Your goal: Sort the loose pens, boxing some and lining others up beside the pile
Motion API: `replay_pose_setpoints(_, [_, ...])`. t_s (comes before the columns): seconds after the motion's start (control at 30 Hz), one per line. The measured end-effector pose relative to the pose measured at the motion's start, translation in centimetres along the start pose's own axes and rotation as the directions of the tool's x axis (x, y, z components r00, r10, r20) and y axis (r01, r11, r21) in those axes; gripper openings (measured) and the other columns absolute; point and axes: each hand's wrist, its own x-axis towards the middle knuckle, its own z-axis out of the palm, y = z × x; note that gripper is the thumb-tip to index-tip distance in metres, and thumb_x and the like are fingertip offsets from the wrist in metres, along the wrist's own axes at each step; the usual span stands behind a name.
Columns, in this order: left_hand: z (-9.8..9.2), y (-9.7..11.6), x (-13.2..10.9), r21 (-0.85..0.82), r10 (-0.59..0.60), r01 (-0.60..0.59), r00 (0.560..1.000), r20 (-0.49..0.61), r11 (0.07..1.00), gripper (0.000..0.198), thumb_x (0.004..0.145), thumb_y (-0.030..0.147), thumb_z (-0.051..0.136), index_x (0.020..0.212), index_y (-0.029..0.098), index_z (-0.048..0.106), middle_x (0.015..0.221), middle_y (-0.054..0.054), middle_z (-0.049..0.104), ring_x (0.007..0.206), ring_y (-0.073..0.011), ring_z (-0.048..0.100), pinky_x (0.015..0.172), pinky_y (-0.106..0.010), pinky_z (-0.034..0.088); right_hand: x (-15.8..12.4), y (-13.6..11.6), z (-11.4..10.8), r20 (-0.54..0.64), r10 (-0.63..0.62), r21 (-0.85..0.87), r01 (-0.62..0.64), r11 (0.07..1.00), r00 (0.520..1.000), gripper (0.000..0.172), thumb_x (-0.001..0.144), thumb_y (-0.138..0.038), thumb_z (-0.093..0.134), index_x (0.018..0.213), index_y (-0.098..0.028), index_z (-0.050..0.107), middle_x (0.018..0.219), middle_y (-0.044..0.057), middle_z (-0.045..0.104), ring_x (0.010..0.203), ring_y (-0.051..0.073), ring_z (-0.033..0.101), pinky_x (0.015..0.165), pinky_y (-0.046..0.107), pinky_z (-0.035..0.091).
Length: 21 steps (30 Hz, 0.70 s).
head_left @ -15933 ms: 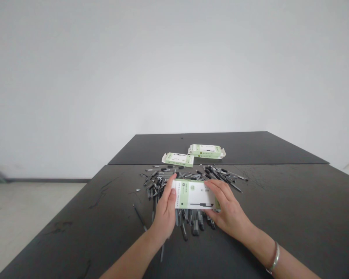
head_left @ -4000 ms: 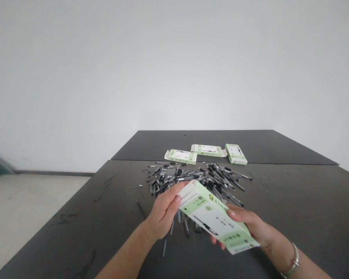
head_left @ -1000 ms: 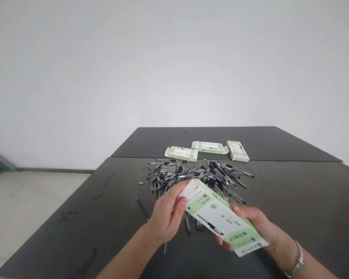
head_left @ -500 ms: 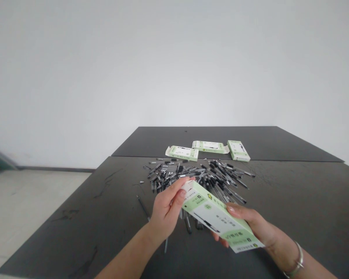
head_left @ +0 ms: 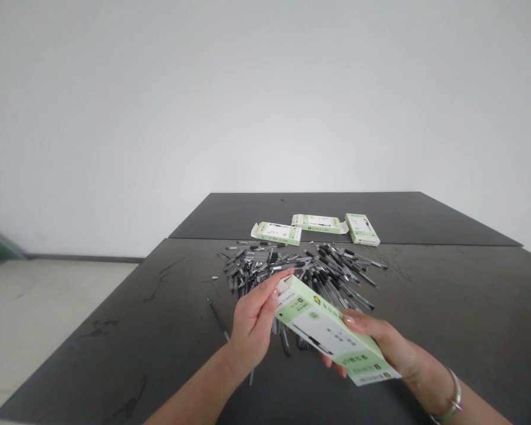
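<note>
A green and white pen box (head_left: 323,327) is held tilted above the dark table (head_left: 446,307). My right hand (head_left: 380,345) grips its lower end from beneath, thumb on top; a silver bangle is on that wrist. My left hand (head_left: 253,321) pinches the box's upper end flap with thumb and fingers. Behind the box lies a spread pile of black and grey pens (head_left: 292,268).
Three more green and white boxes sit in a row at the back: one with an open flap (head_left: 277,232), a middle one (head_left: 319,222) and a right one (head_left: 361,228). A single loose pen (head_left: 216,316) lies left of my left hand. The table's left edge drops to a pale floor.
Over the last second the box's upper end rose slightly and its end flap folded in under my left fingers. Both hands kept their hold on it.
</note>
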Motion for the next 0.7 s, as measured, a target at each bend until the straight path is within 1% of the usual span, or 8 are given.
replay_pose_setpoints(0.1, [-0.1, -0.2, -0.2, 0.009, 0.070, -0.070, 0.998, 0.006, 0.998, 0.037, 0.100, 0.023, 0.040, 0.132, 0.022, 0.058, 0.126, -0.007, 0.066, 0.108, -0.0200, 0.065, 0.098, -0.030, 0.048, 0.0, 0.2, -0.1, 0.001, 0.006, 0.024, -0.006, 1.000, 1.000, 0.053, 0.080, -0.053, 0.060, 0.105, -0.008, 0.066, 0.085, 0.015, 0.071, 0.070, 0.019, 0.066, 0.061, 0.027, 0.047])
replay_pose_setpoints(0.17, [0.0, -0.4, -0.5, -0.013, 0.126, -0.126, 0.992, 0.024, 0.992, 0.039, 0.100, 0.022, 0.038, 0.136, 0.021, 0.054, 0.131, -0.008, 0.063, 0.113, -0.0210, 0.063, 0.101, -0.031, 0.047, 0.0, 0.3, -0.2, 0.005, 0.010, 0.037, -0.011, 0.999, 1.000, 0.055, 0.079, -0.054, 0.060, 0.107, -0.007, 0.065, 0.085, 0.016, 0.071, 0.070, 0.020, 0.066, 0.061, 0.028, 0.047])
replay_pose_setpoints(0.33, [0.2, -1.0, -0.8, -0.053, 0.278, -0.275, 0.959, 0.060, 0.960, 0.045, 0.100, 0.018, 0.034, 0.145, 0.021, 0.042, 0.144, -0.011, 0.051, 0.127, -0.0243, 0.053, 0.108, -0.038, 0.042, -0.2, 0.1, 0.1, 0.012, -0.004, 0.041, 0.003, 0.999, 1.000, 0.053, 0.077, -0.051, 0.062, 0.107, -0.007, 0.065, 0.086, 0.016, 0.071, 0.072, 0.020, 0.066, 0.062, 0.028, 0.047])
replay_pose_setpoints(0.5, [0.3, -0.9, -0.7, 0.035, 0.362, -0.367, 0.926, 0.108, 0.930, 0.051, 0.099, 0.016, 0.035, 0.149, 0.019, 0.033, 0.147, -0.013, 0.047, 0.132, -0.0237, 0.048, 0.112, -0.039, 0.039, -0.1, 0.0, 0.3, 0.021, -0.019, 0.052, 0.018, 0.999, 1.000, 0.054, 0.076, -0.051, 0.063, 0.107, -0.006, 0.066, 0.086, 0.017, 0.071, 0.072, 0.021, 0.066, 0.061, 0.027, 0.047])
replay_pose_setpoints(0.6, [0.4, -0.7, -0.4, 0.115, 0.425, -0.435, 0.899, 0.105, 0.893, 0.054, 0.097, 0.009, 0.038, 0.149, 0.019, 0.034, 0.148, -0.012, 0.045, 0.135, -0.0229, 0.044, 0.113, -0.038, 0.038, -0.1, 0.2, 0.1, 0.022, -0.002, 0.061, 0.001, 0.998, 1.000, 0.055, 0.077, -0.052, 0.062, 0.108, -0.007, 0.065, 0.085, 0.016, 0.071, 0.070, 0.021, 0.066, 0.061, 0.028, 0.047])
replay_pose_setpoints(0.7, [0.5, -0.8, -0.2, 0.148, 0.433, -0.443, 0.896, 0.098, 0.884, 0.054, 0.096, 0.007, 0.038, 0.148, 0.021, 0.035, 0.150, -0.011, 0.043, 0.137, -0.0223, 0.041, 0.114, -0.037, 0.037, -0.1, 0.4, -0.1, 0.012, 0.008, 0.061, -0.009, 0.998, 1.000, 0.054, 0.080, -0.054, 0.058, 0.106, -0.007, 0.065, 0.083, 0.016, 0.071, 0.067, 0.020, 0.066, 0.061, 0.028, 0.047])
